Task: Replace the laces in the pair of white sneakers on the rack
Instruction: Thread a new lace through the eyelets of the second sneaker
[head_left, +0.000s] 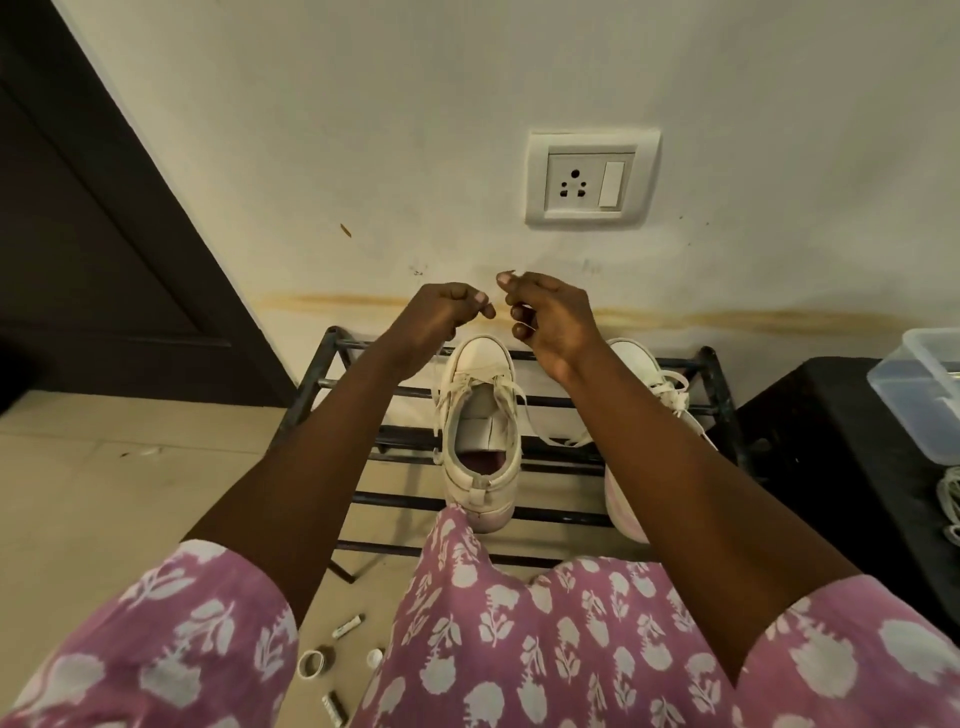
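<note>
Filling the 6 o'clock edge, pink floral clothing (519, 649) hangs over the near end of the rack (566, 402). On the floor at 7 o'clock are four small bits: one tape ring (311, 663), one white cap (374, 659), two short white sticks (348, 626), too small to identify. Two bare forearms reach forward, and the right one crosses over most of the right sneaker (628, 356), hiding it.

The rack is black metal with bars running 9 to 3 o'clock. It carries two white sneakers, toes to the wall at 12. At centre, the left sneaker (480, 431) is in full view: scuffed off-white, opening gaping, white lace (470, 387) loose across the eyelets near the toe, ends trailing down both sides. The right sneaker sits just beside it at 3 o'clock, its lace in a loose clump.

Above the toes are two hands, close but apart. On the left hand (441, 322) the fingers are curled, thumb and forefinger pinching a thin strand that drops toward the left sneaker. On the right hand (550, 322) the fingers are curled, a white strand lies across the fingertips, and a tip pokes out by the thumb.

At 3 o'clock a black table (831, 415) holds one clear plastic box (924, 395) and a coil of white laces (951, 499). A dark door (78, 234) is at 9 o'clock. One wall socket (592, 179) is at 1 o'clock.
</note>
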